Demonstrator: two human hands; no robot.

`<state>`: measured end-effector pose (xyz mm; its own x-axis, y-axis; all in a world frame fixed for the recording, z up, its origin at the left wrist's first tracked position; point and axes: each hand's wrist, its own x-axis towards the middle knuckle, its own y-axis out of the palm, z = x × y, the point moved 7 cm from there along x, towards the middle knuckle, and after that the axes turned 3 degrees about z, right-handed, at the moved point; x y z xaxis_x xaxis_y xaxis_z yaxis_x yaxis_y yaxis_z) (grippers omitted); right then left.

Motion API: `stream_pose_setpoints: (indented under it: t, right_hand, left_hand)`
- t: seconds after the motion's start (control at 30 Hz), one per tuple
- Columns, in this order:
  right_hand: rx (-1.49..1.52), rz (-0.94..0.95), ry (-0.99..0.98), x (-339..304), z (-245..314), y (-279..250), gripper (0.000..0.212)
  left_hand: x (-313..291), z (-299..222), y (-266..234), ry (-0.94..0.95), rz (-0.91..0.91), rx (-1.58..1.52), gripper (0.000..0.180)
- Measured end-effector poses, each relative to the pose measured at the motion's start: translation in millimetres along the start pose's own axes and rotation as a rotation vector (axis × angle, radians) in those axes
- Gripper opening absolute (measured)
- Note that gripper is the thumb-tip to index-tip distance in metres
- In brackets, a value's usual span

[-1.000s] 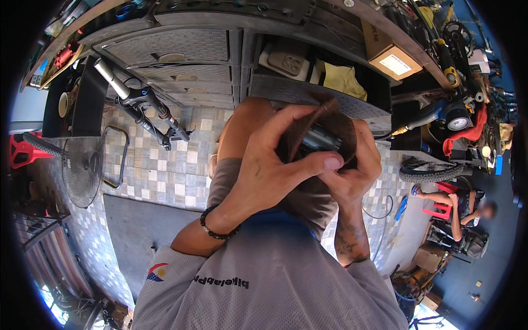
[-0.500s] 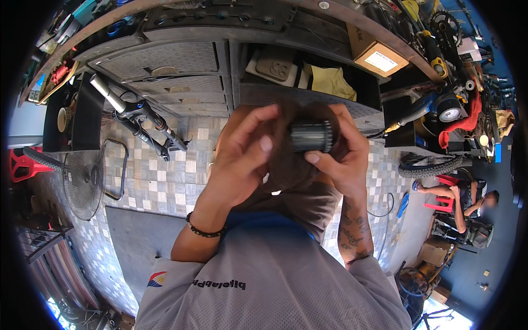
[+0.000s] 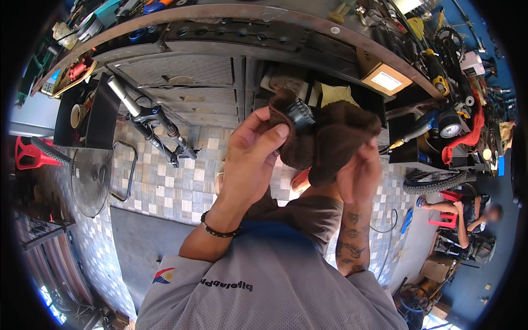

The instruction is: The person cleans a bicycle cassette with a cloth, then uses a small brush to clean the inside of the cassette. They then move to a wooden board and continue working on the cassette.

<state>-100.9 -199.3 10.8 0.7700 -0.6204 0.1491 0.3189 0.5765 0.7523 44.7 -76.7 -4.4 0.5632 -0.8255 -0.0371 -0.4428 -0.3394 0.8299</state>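
Observation:
Both my hands are raised in front of my chest around a small black ribbed cylinder part [image 3: 300, 113] wrapped in a dark brown cloth [image 3: 335, 140]. My left hand [image 3: 250, 159] pinches the cloth's left fold against the part, thumb on top. My right hand [image 3: 358, 176] grips the cloth from below and the right, where most of it drapes over the fingers. Only the part's upper end shows out of the cloth.
A metal workbench [image 3: 231, 19] with drawers curves across the top, cluttered with tools. A bicycle suspension fork [image 3: 148, 124] and a floor fan [image 3: 91, 181] stand on the tiled floor at left. A cardboard box [image 3: 385, 77], a tyre [image 3: 432, 181] and a seated person [image 3: 473, 212] are right.
The brown cloth has come up over the black part, which was bare between my fingers half a second ago. Both hands have shifted slightly upward.

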Motion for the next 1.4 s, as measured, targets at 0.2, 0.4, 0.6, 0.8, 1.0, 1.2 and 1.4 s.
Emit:
stream_pose_setpoints:
  t: [0.2,0.4,0.6,0.8,1.0,1.2,1.4]
  right_hand:
    - [-1.04,-0.009,-0.415,15.7,10.6,41.4,0.039]
    - [-1.204,-0.011,-0.445,25.2,18.8,69.1,0.024]
    - [-1.216,-0.165,-0.301,24.9,17.3,56.2,0.015]
    - [-1.279,0.061,-0.545,20.7,13.5,47.8,0.014]
    - [-0.932,-0.239,-0.36,6.2,4.3,6.3,0.025]
    - [-0.862,-0.178,-0.303,16.6,-5.5,33.2,0.022]
    - [-1.4,0.017,-0.309,34.8,8.3,59.3,0.014]
  left_hand:
    - [-3.1,6.5,22.4,0.138,0.078,0.314,0.037]
    - [-17.7,4.0,23.9,0.326,0.006,0.447,0.034]
    - [-22.3,-2.7,32.6,0.565,0.041,0.799,0.035]
    - [-19.8,-4.5,19.7,0.439,-0.084,0.559,0.034]
    - [-13.4,-16.7,14.2,0.435,-0.137,0.492,0.036]
    - [-10.2,-6.2,20.6,0.291,-0.078,0.515,0.043]
    - [-13.1,-12.1,19.9,0.268,-0.045,0.909,0.036]
